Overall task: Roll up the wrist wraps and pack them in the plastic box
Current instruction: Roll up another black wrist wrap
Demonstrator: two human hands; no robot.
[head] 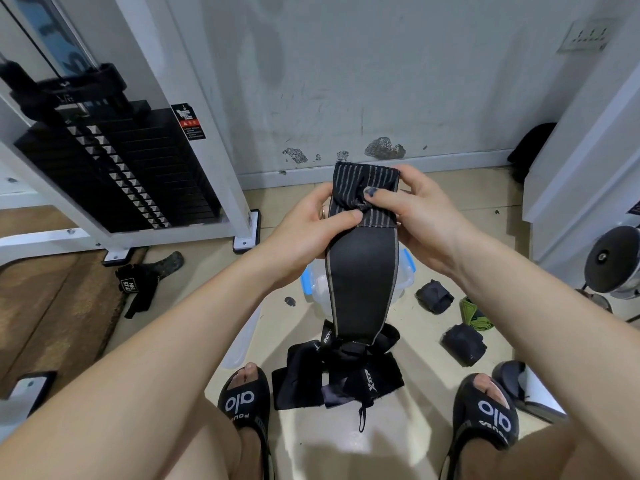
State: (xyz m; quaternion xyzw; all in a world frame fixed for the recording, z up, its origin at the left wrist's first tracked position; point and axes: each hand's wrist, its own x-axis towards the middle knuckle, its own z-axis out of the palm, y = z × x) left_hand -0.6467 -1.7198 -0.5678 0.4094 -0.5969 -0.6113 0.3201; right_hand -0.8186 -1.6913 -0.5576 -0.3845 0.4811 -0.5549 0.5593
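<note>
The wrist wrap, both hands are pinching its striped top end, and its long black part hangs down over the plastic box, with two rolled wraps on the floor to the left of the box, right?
Not quite. The two rolled wraps lie on the floor to the right of the plastic box, not left. The rest stands: the head view shows the left hand and right hand pinching the wrist wrap at its striped top, its black length hanging over the box.

Even indoor light, soft shadows on floor (398, 441), wide-angle bending at edges, slight softness.

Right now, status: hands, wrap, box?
Both hands, left and right, pinch the wrap's top end, rolling barely begun. Box open on the floor behind it, half hidden. Two rolled wraps lie right of the box.
</note>
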